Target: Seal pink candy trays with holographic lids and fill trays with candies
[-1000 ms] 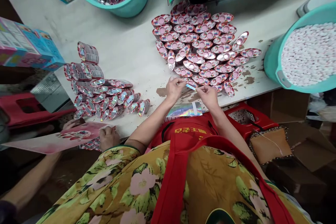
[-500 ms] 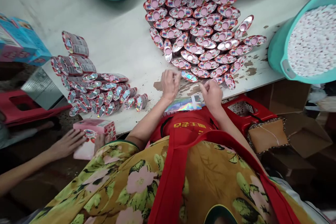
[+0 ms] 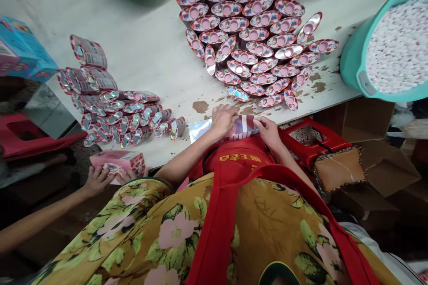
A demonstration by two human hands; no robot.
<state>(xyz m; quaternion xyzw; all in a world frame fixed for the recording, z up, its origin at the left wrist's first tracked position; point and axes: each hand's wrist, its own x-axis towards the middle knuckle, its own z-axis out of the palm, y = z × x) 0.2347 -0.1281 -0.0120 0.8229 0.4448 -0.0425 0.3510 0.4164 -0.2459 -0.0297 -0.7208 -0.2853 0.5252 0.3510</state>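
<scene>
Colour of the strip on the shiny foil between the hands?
White strip; best seen in head view.

We see a flat silver foil-like sheet (image 3: pixel 198 131), glossy and iridescent; the oval red-and-pink printed containers (image 3: pixel 254 34) look smooth, shiny and metallic. The white tabletop (image 3: pixel 147 46) has a dull sheen, worn rough in brown patches; the round turquoise plastic tub (image 3: pixel 355 60) looks satin-smooth; we find the flowered mustard-yellow shirt (image 3: pixel 177 231) and red strapped apron (image 3: pixel 214 231) matt cloth.
</scene>
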